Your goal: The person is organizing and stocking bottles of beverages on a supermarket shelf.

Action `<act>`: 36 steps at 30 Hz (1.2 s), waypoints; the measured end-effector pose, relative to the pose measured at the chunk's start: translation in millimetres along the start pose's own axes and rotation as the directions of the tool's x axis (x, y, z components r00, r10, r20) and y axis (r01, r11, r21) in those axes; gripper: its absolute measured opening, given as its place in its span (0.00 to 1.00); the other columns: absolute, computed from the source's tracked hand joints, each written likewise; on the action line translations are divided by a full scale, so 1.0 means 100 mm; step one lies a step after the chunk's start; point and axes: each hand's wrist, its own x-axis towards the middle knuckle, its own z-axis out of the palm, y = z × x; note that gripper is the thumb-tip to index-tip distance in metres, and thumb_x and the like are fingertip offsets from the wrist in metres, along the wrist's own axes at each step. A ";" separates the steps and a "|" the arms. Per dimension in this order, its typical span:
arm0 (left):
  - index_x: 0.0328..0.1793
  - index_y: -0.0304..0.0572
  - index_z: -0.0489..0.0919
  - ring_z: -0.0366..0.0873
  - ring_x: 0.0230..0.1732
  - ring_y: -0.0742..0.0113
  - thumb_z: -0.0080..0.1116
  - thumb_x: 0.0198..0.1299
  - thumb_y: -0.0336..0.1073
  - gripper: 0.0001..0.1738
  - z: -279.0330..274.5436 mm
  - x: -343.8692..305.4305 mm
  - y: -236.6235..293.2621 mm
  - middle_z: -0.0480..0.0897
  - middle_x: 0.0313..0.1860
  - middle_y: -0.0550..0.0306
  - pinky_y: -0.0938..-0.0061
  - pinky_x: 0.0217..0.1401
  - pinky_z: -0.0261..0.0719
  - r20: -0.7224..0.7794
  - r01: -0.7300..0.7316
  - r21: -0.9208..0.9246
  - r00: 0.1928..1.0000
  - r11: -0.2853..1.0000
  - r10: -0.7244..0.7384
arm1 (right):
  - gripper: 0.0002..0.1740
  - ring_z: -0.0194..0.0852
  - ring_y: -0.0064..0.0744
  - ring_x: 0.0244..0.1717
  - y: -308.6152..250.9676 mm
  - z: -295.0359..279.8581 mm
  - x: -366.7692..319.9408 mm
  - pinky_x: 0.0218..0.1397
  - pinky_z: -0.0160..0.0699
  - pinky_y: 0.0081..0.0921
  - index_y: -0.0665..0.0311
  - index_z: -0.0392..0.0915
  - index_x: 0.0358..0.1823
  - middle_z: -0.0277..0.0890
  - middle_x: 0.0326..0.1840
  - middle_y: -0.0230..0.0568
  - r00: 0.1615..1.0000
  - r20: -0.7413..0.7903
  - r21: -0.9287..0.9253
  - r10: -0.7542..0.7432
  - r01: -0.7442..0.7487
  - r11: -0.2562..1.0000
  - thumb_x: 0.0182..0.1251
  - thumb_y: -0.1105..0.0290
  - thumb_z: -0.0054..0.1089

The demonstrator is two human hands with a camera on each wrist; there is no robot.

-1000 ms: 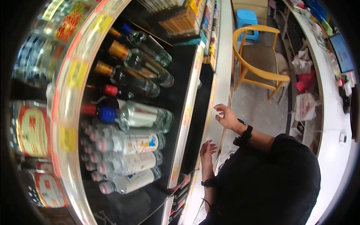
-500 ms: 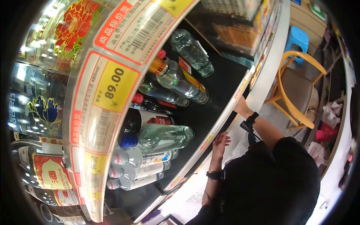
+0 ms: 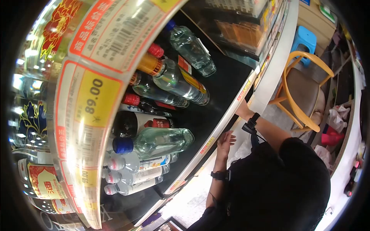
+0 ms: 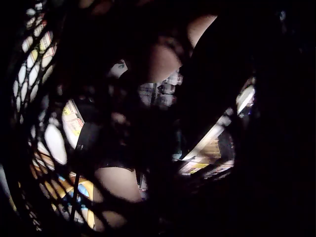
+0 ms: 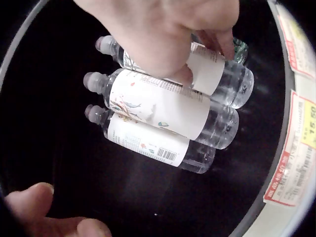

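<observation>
In the head view, the left hand [image 3: 226, 141] hangs loosely bent beside the shelf's front edge, holding nothing. The right hand [image 3: 242, 109] reaches to that edge, which hides part of its fingers. Small clear bottles [image 3: 135, 186] and a green glass bottle [image 3: 163, 141] stand on the shelf. In the right wrist view, a hand [image 5: 168, 34] with bent fingers covers part of a white-labelled bottle [image 5: 210, 71]; contact cannot be told. More fingers [image 5: 37, 202] show at the lower left. The left wrist view is mostly dark behind mesh, with patches of skin.
A price-tag rail [image 3: 90, 96] crosses the head view's left, with liquor bottles [image 3: 44, 181] beyond it. A wooden chair [image 3: 304, 86] and blue stool [image 3: 306, 40] stand at the upper right, and a white counter runs along the far right.
Since one second ago, the head view has swung closer to the price tags. The right hand has moved to the shelf edge, where its fingers are partly hidden. The left hand remains loosely bent.
</observation>
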 end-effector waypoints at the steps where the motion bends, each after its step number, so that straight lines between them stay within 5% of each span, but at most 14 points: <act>1: 0.55 0.41 0.80 0.82 0.40 0.66 0.49 0.70 0.51 0.22 0.00 0.00 -0.01 0.83 0.39 0.54 0.74 0.43 0.77 0.003 -0.017 -0.010 1.000 1.000 0.017 | 0.10 0.78 0.55 0.43 -0.10 -0.09 0.02 0.46 0.79 0.42 0.62 0.78 0.37 0.79 0.38 0.51 0.997 0.029 -0.089 -0.066 0.069 0.994 0.59 0.65 0.56; 7: 0.55 0.41 0.80 0.82 0.39 0.67 0.49 0.70 0.50 0.21 -0.03 -0.02 -0.04 0.83 0.39 0.55 0.75 0.42 0.77 -0.010 -0.044 -0.019 0.999 0.999 0.043 | 0.09 0.78 0.56 0.38 -0.67 -0.51 0.13 0.41 0.79 0.43 0.66 0.78 0.35 0.77 0.35 0.56 0.980 -0.175 -0.262 -0.091 0.043 0.964 0.53 0.72 0.63; 13: 0.55 0.42 0.79 0.81 0.38 0.69 0.51 0.69 0.50 0.21 0.17 0.23 0.03 0.83 0.39 0.56 0.76 0.42 0.76 0.101 -0.064 -0.013 0.993 0.998 0.065 | 0.10 0.76 0.51 0.41 -0.28 -0.46 0.38 0.44 0.78 0.36 0.66 0.77 0.36 0.76 0.36 0.52 0.993 -0.033 -0.437 -0.115 0.089 0.895 0.52 0.72 0.64; 14: 0.55 0.42 0.79 0.81 0.38 0.69 0.51 0.69 0.50 0.21 0.22 0.28 0.05 0.83 0.39 0.56 0.76 0.42 0.76 0.094 -0.076 -0.014 0.993 0.997 0.077 | 0.10 0.75 0.47 0.45 -0.24 -0.44 0.42 0.48 0.77 0.31 0.65 0.78 0.40 0.77 0.41 0.50 0.996 -0.054 -0.339 -0.077 0.054 0.939 0.56 0.71 0.61; 16: 0.55 0.42 0.79 0.81 0.39 0.69 0.50 0.70 0.49 0.20 0.33 0.40 0.06 0.83 0.41 0.56 0.76 0.42 0.76 0.139 -0.053 -0.026 0.989 0.998 0.057 | 0.12 0.75 0.42 0.49 0.03 -0.25 0.56 0.51 0.77 0.30 0.65 0.76 0.47 0.76 0.48 0.46 0.994 -0.098 0.192 -0.045 0.064 0.979 0.64 0.70 0.54; 17: 0.55 0.43 0.78 0.81 0.39 0.69 0.49 0.70 0.48 0.19 0.38 0.44 0.07 0.83 0.43 0.55 0.75 0.42 0.76 0.154 -0.046 -0.019 0.987 0.999 0.049 | 0.14 0.75 0.37 0.51 0.07 -0.32 0.52 0.54 0.78 0.28 0.66 0.74 0.53 0.75 0.52 0.44 0.993 0.096 0.634 0.064 -0.111 0.765 0.70 0.70 0.48; 24: 0.58 0.43 0.77 0.81 0.43 0.67 0.48 0.71 0.46 0.19 0.56 0.64 0.18 0.83 0.45 0.56 0.73 0.45 0.77 0.134 -0.086 -0.007 0.987 0.996 0.086 | 0.11 0.76 0.34 0.48 0.22 -0.28 0.69 0.53 0.78 0.28 0.67 0.71 0.52 0.75 0.48 0.44 0.994 0.102 0.527 -0.024 -0.034 0.849 0.71 0.72 0.49; 29: 0.63 0.41 0.72 0.78 0.52 0.67 0.49 0.69 0.37 0.18 0.65 1.00 0.25 0.78 0.57 0.57 0.72 0.49 0.77 0.136 -0.148 -0.039 0.979 0.988 0.152 | 0.10 0.76 0.34 0.47 0.28 -0.22 0.65 0.52 0.79 0.29 0.67 0.71 0.51 0.75 0.47 0.44 0.994 0.105 0.423 -0.018 -0.028 0.906 0.71 0.72 0.49; 36: 0.65 0.44 0.72 0.74 0.58 0.69 0.46 0.71 0.36 0.18 0.66 1.49 0.14 0.76 0.59 0.57 0.76 0.58 0.74 0.099 -0.212 0.142 0.975 0.967 0.199 | 0.09 0.76 0.34 0.46 0.55 -0.25 0.62 0.51 0.79 0.30 0.66 0.70 0.49 0.75 0.45 0.43 0.992 0.120 0.250 0.040 -0.069 0.966 0.71 0.72 0.49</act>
